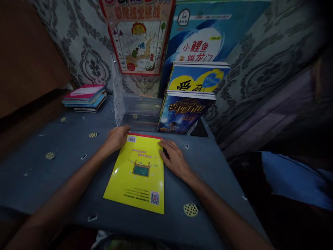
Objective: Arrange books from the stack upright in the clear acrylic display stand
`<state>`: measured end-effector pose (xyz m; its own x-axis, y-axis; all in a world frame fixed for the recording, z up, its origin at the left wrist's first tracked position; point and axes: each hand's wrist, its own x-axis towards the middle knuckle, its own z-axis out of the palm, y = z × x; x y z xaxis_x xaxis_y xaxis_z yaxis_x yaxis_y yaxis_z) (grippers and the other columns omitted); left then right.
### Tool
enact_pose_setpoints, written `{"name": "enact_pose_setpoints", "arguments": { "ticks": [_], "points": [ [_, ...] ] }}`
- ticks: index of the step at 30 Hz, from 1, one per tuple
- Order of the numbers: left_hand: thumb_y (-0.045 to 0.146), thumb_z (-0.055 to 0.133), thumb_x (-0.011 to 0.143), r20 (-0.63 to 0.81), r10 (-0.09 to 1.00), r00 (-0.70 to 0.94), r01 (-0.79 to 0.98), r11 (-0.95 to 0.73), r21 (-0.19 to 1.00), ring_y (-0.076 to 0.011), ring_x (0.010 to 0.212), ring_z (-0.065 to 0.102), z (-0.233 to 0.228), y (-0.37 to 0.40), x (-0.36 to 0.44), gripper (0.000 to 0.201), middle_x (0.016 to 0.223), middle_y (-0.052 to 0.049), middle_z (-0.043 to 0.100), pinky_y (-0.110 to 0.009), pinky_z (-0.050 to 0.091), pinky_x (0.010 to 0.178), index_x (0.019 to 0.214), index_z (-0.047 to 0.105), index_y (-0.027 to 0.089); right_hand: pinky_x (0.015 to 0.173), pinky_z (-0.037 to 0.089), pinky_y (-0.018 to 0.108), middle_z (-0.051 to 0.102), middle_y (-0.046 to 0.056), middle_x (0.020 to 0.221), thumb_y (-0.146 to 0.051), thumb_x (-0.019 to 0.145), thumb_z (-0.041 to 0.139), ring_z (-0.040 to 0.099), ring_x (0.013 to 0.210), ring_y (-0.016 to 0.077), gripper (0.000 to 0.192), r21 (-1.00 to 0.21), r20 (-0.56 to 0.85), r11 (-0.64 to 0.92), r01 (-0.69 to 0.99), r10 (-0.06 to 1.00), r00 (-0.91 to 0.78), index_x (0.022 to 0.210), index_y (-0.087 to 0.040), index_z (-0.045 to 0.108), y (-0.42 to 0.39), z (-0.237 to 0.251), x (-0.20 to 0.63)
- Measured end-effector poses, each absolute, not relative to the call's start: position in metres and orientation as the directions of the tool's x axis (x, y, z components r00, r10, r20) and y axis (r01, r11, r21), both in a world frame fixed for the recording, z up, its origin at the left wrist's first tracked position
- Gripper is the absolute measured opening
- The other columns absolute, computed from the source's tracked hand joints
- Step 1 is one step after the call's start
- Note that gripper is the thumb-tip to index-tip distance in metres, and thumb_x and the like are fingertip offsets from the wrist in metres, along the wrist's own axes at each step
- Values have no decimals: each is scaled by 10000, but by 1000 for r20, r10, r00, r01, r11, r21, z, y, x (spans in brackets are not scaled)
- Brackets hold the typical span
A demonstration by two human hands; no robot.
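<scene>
A thin yellow book lies flat on the cloth-covered table, with a barcode at its far left corner and a QR code at its near right. A small chalkboard picture is printed in its middle, and a red strip shows along its far edge. My left hand is closed at the book's far left corner, its fingertips partly hidden. At the far right corner, my right hand grips the edge with bent fingers. Just beyond the book stands a clear acrylic book rack.
On the rack's right side stand a dark blue book, a blue and yellow book and a larger teal book. A red-bordered book stands at the back left. A stack of books lies left of the rack, before a patterned wall.
</scene>
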<state>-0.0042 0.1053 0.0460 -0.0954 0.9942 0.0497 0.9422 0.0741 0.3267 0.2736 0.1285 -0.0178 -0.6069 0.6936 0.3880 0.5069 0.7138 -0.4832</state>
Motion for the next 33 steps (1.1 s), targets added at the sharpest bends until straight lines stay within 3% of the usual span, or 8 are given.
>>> {"name": "enact_pose_setpoints", "arguments": {
  "ticks": [4,8,12,18,25,33],
  "points": [
    [98,441,799,94,990,-108,869,48,492,-225,1009,723,39,115,-21,398,1016,-56,790,-305,520,910,1088,705,174,1102,425,570,658,170,1329,-225,953,485,520,1326,331,322,-400,396,736,547,677,-621,1212,-152,661,123,-11,264],
    [104,445,763,109,990,-91,836,17,549,-226,944,738,35,117,-27,384,977,-66,795,-332,544,903,1030,717,155,1113,425,525,646,187,1342,-232,971,505,537,1310,307,315,-369,346,796,480,597,-724,1232,-127,646,113,5,226],
    [142,460,782,138,987,-81,846,-5,534,-226,966,733,34,115,-26,362,975,-55,797,-340,548,916,1036,714,183,1159,385,457,597,153,1415,-227,996,497,495,1366,254,357,-354,298,838,416,522,-799,1334,-140,568,110,17,176],
    [151,466,826,119,991,-62,863,-7,505,-224,995,730,34,114,-26,353,1007,-68,794,-332,541,917,1089,701,176,1183,341,490,543,237,1455,-272,1003,527,472,1395,302,394,-307,218,816,489,561,-799,1328,-52,561,119,13,145],
    [159,466,858,101,992,-72,914,25,405,-235,1035,712,40,110,-21,340,1044,-42,789,-307,524,893,1094,705,211,1206,316,527,499,243,1506,-300,996,525,410,1458,314,494,-331,195,739,586,662,-724,1425,-57,511,120,5,182],
    [197,452,906,95,992,-87,952,55,302,-261,1048,701,42,105,-13,331,1087,-58,777,-315,514,856,1132,692,225,1190,328,552,505,177,1523,-297,1008,444,442,1445,285,471,-352,245,696,627,714,-655,1451,-151,509,123,-9,250]
  ]
}}
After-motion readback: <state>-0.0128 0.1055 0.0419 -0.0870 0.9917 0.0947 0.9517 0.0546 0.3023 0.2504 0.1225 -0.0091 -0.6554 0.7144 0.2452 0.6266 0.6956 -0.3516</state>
